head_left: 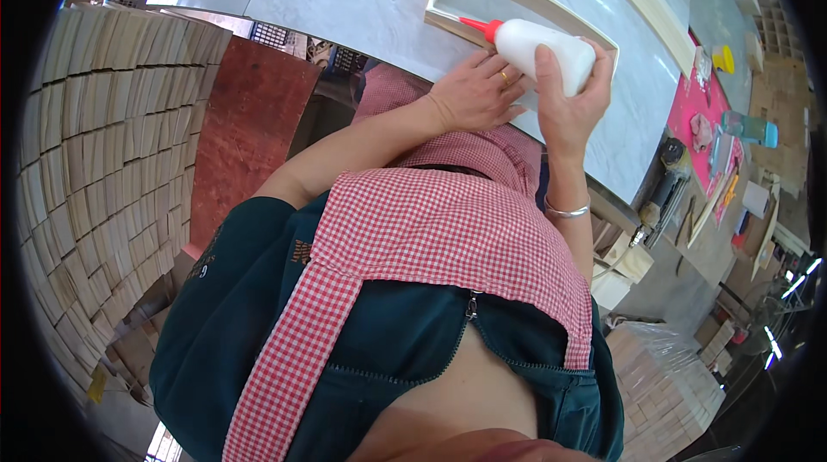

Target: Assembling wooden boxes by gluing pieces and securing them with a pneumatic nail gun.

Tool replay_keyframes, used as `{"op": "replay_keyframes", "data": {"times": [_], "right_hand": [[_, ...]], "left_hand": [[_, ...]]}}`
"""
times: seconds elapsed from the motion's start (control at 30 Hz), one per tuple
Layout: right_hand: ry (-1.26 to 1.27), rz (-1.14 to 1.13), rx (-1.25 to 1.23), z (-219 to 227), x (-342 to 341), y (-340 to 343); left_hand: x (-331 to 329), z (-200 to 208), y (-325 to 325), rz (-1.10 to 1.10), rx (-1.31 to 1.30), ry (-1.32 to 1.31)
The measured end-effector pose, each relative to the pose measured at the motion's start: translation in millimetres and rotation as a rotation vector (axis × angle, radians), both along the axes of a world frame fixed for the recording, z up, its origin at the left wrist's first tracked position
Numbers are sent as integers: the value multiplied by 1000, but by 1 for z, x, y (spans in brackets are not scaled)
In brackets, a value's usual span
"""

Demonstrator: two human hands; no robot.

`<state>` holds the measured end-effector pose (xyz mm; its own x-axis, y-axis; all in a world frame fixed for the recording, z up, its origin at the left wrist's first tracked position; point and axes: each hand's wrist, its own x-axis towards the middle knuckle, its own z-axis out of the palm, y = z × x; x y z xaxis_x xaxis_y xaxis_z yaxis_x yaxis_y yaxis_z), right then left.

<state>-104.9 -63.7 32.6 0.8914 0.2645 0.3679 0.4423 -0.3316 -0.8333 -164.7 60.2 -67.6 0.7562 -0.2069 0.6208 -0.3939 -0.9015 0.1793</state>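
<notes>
My right hand (573, 113) is wrapped around a white squeeze bottle (536, 48), which lies tilted with its red pointed nozzle (481, 27) aimed left. The nozzle is over the near side of a long, shallow wooden frame (438, 3) on the table. Beside the bottle, my left hand (489, 90) is at the frame's near side, its fingers curled toward that wall and the thumb closer to me. The bottle and my hands hide much of that near side, and the left fingertips are partly covered.
The marble-patterned table (345, 5) carries long pale wood strips (642, 9) beyond the frame. Stacked wood pieces (112, 152) rise at the left, beside a reddish-brown board (245, 134). At the right are a pink surface (689, 109) with a bluish container (749, 127) and wrapped wood (659, 376).
</notes>
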Motion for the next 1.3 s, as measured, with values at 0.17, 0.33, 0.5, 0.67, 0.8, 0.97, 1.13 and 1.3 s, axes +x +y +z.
{"op": "replay_keyframes", "data": {"times": [0.17,0.33,0.5,0.67,0.8,0.97,1.13,1.3], "right_hand": [[69,-86,-25,2,5,-41],[40,-192,-63,6,8,-80],[-48,-258,-120,4,14,-121],[27,-373,-118,14,12,-148],[80,-436,-59,20,14,-162],[92,-473,-13,25,18,-173],[45,-515,-63,5,39,-197],[-29,-746,55,-4,109,-227]], "left_hand": [[2,4,-2,35,24,7],[2,8,-3,34,44,63],[3,7,-5,35,47,77],[2,7,-6,51,67,69],[1,7,-7,53,56,105],[6,11,-9,41,51,117],[6,17,-10,46,65,127],[-1,15,-10,57,61,151]]}}
